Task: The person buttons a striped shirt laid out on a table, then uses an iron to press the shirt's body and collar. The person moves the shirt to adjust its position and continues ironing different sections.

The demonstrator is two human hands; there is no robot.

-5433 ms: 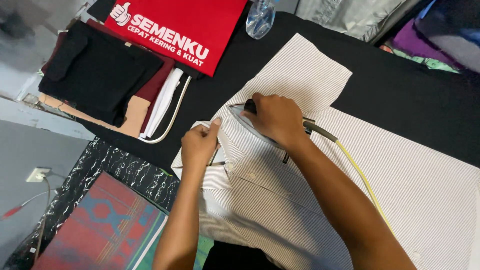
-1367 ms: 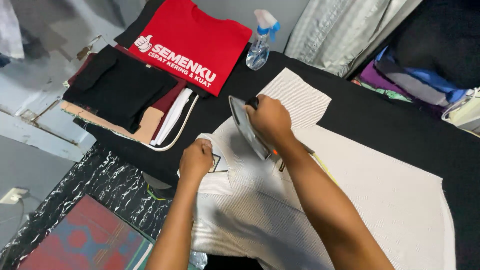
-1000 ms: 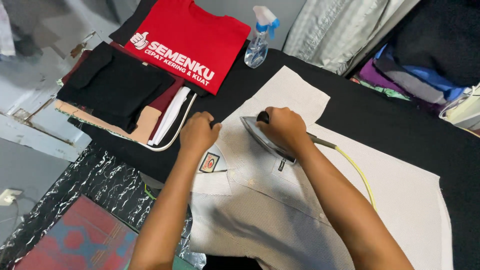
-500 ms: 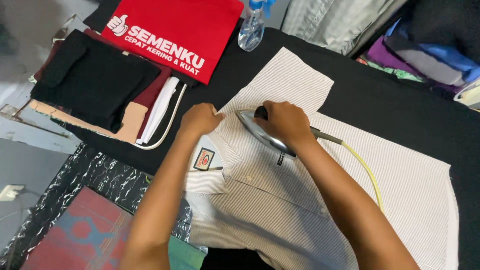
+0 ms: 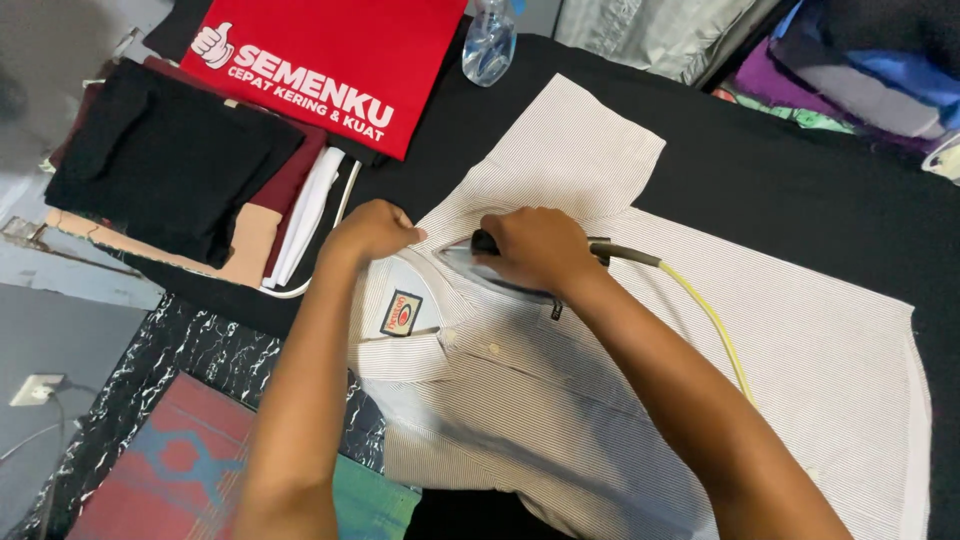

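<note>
My right hand (image 5: 540, 250) is wrapped tight around the handle of the iron (image 5: 500, 272), which sits flat on the striped shirt (image 5: 560, 390) near the collar. My left hand (image 5: 372, 230), just left of the iron, presses the shirt's shoulder edge; fingers look curled onto fabric, pinch unclear. The yellow cord (image 5: 705, 315) trails off right of the grip. Beyond the hands: red cloth (image 5: 330, 65), spray bottle (image 5: 488, 40); folded dark clothes (image 5: 170, 165) further left.

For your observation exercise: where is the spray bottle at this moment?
In the head view the clear spray bottle stands at the top centre on the black table, just right of the red cloth and beyond the striped shirt.
</note>
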